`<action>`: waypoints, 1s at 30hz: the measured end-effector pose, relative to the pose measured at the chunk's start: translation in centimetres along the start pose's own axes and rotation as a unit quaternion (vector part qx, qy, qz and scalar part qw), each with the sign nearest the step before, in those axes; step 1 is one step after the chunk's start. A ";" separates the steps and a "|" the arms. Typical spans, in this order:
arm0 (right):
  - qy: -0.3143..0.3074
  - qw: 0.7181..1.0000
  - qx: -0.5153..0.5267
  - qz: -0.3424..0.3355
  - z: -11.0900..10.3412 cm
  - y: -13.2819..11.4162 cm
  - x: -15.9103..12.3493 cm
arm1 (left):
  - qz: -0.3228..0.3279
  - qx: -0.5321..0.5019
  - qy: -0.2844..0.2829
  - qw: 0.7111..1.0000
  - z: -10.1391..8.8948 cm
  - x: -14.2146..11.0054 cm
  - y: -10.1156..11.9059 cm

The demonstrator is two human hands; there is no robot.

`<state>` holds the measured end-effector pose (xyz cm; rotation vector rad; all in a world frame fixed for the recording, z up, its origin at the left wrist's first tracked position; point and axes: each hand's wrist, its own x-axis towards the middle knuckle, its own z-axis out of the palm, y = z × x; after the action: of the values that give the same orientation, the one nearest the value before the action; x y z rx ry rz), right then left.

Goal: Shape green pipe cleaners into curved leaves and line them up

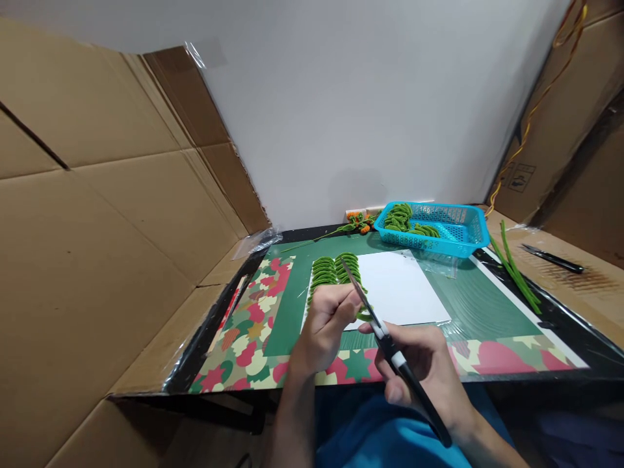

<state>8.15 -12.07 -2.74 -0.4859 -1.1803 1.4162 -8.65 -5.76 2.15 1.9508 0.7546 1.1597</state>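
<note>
In front of me, my left hand (334, 318) is closed in a fist, pinching a short green pipe cleaner (364, 316) whose curved end shows by the fingers. My right hand (424, 364) grips a pair of black-handled scissors (390, 351). Their blades point up and to the left, passing close beside the left fingertips. Behind the fist, curved fuzzy green pieces (324, 270) lie in two neat columns on the left part of a white sheet (400, 286). The lower ends of these columns are hidden by my left hand.
A blue plastic basket (468, 244) with more green pieces (400, 218) stands at the back right. Orange fuzzy flowers (361, 221) lie left of it. Long green stems (514, 270) and a black-handled tool (553, 258) lie right. Cardboard walls (97, 227) flank the table.
</note>
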 end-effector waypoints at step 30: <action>0.104 0.674 -0.727 0.078 -14.1 -5.5 0.2 | 0.047 0.311 -0.108 0.943 6.6 -0.9 -2.6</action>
<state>22.58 -7.66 -3.68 -1.8119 -1.9238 0.1780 -3.38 -6.89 -2.52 2.6084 0.9995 0.7885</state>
